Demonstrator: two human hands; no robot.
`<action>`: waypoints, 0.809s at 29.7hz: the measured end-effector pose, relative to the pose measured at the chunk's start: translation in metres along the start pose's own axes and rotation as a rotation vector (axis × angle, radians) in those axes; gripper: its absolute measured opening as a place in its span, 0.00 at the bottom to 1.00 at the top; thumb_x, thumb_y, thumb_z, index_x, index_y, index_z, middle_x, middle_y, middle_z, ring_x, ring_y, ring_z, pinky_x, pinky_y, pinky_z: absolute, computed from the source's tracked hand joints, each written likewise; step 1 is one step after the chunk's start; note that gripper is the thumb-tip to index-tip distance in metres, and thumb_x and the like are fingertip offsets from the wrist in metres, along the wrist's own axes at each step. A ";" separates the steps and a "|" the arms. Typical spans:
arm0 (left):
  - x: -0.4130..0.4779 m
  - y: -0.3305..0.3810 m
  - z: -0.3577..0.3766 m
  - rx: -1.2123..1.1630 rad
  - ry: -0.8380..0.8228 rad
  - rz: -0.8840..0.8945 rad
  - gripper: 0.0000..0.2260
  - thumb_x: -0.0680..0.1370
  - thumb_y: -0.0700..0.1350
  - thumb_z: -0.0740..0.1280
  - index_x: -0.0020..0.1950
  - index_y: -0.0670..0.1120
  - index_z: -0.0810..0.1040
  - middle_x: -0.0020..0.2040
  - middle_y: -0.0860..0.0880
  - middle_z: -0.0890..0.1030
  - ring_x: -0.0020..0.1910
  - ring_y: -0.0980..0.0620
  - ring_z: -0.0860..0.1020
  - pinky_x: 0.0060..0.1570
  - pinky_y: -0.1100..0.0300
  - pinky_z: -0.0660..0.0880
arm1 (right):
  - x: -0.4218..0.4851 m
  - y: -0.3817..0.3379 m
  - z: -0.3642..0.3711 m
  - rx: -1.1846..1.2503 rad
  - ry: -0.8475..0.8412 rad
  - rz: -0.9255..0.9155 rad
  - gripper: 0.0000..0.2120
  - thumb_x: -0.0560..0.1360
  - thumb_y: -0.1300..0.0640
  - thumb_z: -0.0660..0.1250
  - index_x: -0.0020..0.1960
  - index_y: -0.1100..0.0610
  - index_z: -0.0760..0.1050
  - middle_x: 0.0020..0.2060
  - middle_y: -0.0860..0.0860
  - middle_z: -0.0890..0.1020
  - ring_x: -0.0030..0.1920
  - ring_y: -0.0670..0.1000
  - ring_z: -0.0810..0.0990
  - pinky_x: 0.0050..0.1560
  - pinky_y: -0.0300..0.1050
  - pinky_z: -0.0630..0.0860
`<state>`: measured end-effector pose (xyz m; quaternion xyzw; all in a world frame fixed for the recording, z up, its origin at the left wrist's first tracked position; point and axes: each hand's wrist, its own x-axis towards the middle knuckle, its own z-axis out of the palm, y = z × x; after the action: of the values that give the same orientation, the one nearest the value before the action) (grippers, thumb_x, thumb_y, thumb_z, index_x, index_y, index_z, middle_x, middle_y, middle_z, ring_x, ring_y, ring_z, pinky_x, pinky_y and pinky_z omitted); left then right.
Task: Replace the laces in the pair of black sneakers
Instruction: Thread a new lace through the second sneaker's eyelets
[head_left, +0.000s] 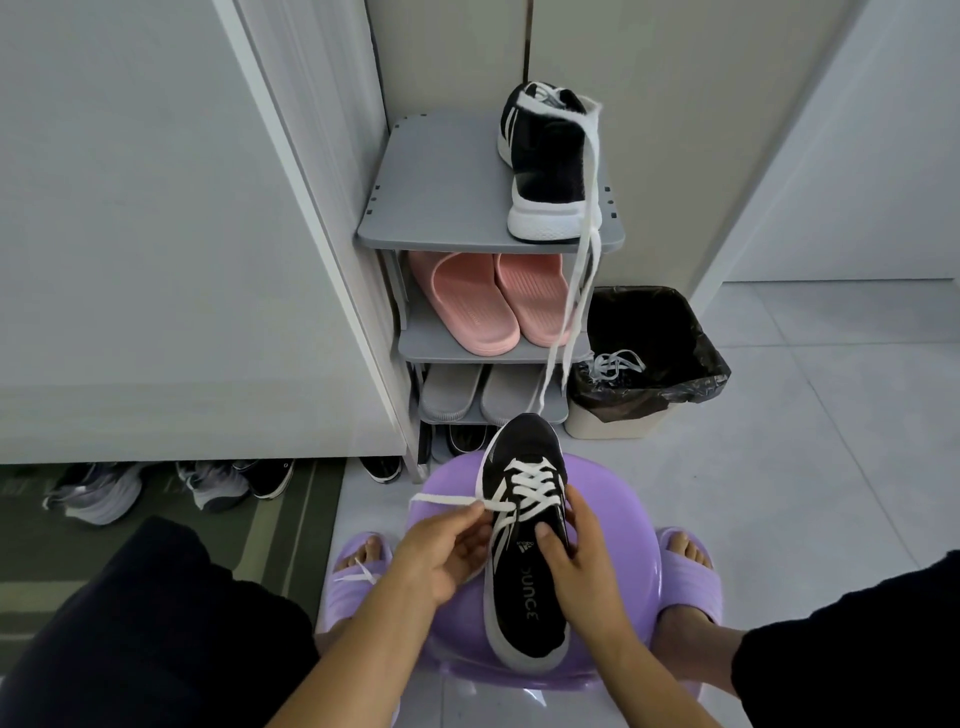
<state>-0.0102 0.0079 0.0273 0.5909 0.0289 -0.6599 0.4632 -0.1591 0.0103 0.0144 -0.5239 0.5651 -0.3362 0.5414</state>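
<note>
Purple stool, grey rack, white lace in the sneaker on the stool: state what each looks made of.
Purple stool: likely moulded plastic, glossy; light glints off its rim. Grey rack: probably matte plastic, with slotted snap-together edges. White lace: seemingly flat woven fabric, a soft ribbon-like strip threaded through the sneaker.
</note>
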 end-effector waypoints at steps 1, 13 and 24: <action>0.000 0.002 0.002 -0.097 0.016 0.040 0.07 0.78 0.38 0.63 0.40 0.42 0.76 0.27 0.49 0.78 0.27 0.56 0.75 0.25 0.67 0.72 | -0.002 0.000 -0.001 0.006 -0.001 0.005 0.18 0.76 0.58 0.65 0.58 0.38 0.66 0.61 0.40 0.72 0.64 0.46 0.71 0.66 0.46 0.69; -0.021 0.013 0.039 0.707 -0.272 0.645 0.12 0.73 0.36 0.68 0.51 0.51 0.73 0.47 0.53 0.78 0.45 0.59 0.76 0.49 0.64 0.73 | 0.056 -0.111 -0.014 0.148 -0.191 -0.002 0.06 0.74 0.64 0.67 0.39 0.59 0.74 0.30 0.49 0.76 0.33 0.45 0.74 0.41 0.35 0.72; -0.026 0.027 0.043 0.273 0.310 1.084 0.12 0.76 0.33 0.63 0.44 0.51 0.70 0.40 0.51 0.74 0.38 0.55 0.73 0.41 0.62 0.72 | 0.068 -0.109 -0.069 0.774 0.144 0.101 0.13 0.76 0.62 0.61 0.34 0.53 0.67 0.21 0.45 0.68 0.30 0.44 0.72 0.42 0.40 0.70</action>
<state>-0.0284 -0.0174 0.0752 0.6654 -0.2956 -0.2319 0.6450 -0.1915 -0.0922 0.1132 -0.2276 0.4581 -0.5331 0.6739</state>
